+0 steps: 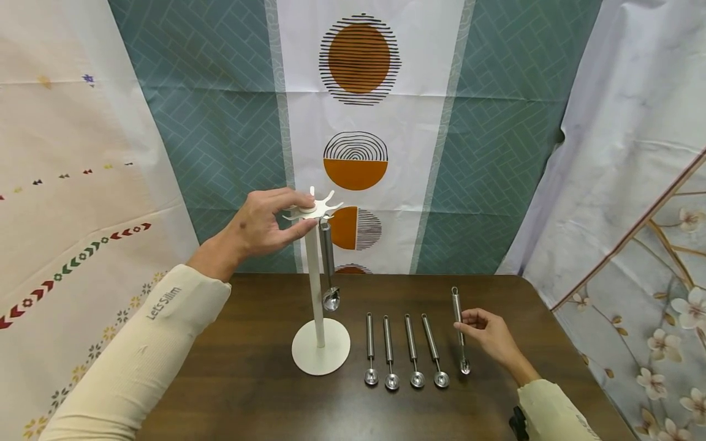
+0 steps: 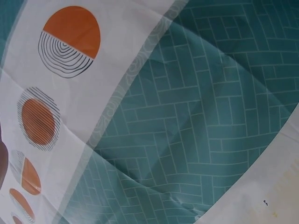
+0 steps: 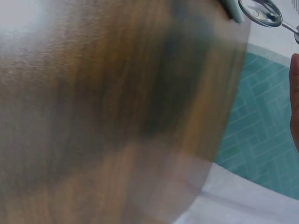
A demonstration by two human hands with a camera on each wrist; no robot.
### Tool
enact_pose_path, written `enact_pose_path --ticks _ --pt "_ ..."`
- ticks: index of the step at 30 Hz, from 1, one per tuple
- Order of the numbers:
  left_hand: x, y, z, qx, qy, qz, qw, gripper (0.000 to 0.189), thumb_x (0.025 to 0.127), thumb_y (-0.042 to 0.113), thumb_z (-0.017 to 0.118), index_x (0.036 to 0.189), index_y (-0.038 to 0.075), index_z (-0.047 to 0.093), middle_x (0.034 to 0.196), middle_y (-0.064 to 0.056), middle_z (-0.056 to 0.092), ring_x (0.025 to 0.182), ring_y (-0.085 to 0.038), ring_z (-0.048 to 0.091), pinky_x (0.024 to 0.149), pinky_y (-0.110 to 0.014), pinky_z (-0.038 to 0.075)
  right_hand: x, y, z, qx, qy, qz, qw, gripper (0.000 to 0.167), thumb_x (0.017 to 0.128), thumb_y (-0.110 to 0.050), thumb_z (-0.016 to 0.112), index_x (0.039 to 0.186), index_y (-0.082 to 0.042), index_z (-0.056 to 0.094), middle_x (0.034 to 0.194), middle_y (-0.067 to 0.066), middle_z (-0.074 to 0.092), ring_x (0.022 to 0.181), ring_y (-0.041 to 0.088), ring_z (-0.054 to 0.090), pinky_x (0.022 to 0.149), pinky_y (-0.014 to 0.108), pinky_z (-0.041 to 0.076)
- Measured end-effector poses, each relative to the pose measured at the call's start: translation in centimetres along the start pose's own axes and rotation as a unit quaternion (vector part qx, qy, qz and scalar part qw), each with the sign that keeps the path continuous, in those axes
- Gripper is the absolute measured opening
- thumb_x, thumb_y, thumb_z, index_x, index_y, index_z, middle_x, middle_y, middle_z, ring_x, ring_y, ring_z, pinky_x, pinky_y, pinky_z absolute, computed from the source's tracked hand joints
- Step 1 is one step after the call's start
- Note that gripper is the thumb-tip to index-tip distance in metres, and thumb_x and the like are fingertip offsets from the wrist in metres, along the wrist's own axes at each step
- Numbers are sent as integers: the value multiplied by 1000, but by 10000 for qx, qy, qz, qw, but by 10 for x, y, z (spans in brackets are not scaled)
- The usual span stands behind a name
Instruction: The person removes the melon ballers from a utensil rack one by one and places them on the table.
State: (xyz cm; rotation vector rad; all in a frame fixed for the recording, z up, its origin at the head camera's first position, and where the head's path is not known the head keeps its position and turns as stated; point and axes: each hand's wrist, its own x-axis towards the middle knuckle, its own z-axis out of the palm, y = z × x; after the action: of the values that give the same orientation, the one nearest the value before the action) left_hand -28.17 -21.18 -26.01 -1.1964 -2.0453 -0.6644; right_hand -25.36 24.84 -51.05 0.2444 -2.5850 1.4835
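My left hand (image 1: 265, 220) grips the hub at the top of a white hanging stand (image 1: 313, 288), index finger over it and thumb at its near side. From one of the curved hooks a metal scoop (image 1: 328, 251) hangs bowl down. Over on the right, my right hand (image 1: 491, 334) pinches the handle of another metal scoop (image 1: 456, 306) between thumb and fingers, loop end up, tilted over the table. Its shiny round bowl (image 3: 261, 13) shows at the top right of the right wrist view. Only a sliver of finger (image 2: 3, 161) edges into the left wrist view.
Several similar scoops (image 1: 388, 337) lie in a row on the dark wooden table (image 1: 248, 367), between the stand's round base (image 1: 321, 361) and my right hand. Behind the table hangs a patterned cloth (image 1: 491, 184), with more cloth at both sides.
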Motion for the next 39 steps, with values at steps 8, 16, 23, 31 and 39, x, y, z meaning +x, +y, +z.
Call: enact_pose_path --ticks 8,16,23,31,39 --pt "-1 -2 0 -41 30 3 10000 59 95 59 53 104 5 74 105 -13 74 86 -28 70 77 -51 58 -1 21 8 -7 29 347 9994 28 87 -15 78 102 6 68 87 4 69 74 6 61 64 21 51" --pt "-3 -3 0 -93 -13 -66 9999 43 94 45 64 105 5 74 108 -13 74 89 -28 70 79 -51 58 -1 37 17 -205 -1 686 9974 28 86 -15 79 100 6 69 85 5 70 75 6 62 66 21 51" --pt "-2 -2 0 -64 24 -57 10000 61 95 61 53 104 4 74 108 -13 74 90 -29 71 79 -50 59 1 45 18 -151 -218 1233 9920 31 87 -12 77 104 11 67 88 10 71 74 13 64 63 24 54" --pt "0 -1 1 -25 67 29 10000 62 95 61 53 101 3 74 106 -14 74 90 -29 72 79 -47 59 6 50 22 -214 -358 1578 9866 31 87 -15 78 102 11 68 84 9 72 70 18 65 61 29 53" --pt "-1 -3 0 -111 66 18 9999 60 95 60 54 104 4 74 107 -13 75 88 -28 71 76 -49 59 9 51 28 -805 -306 1650 9825 30 85 -21 79 95 6 72 78 5 70 64 16 64 57 31 51"
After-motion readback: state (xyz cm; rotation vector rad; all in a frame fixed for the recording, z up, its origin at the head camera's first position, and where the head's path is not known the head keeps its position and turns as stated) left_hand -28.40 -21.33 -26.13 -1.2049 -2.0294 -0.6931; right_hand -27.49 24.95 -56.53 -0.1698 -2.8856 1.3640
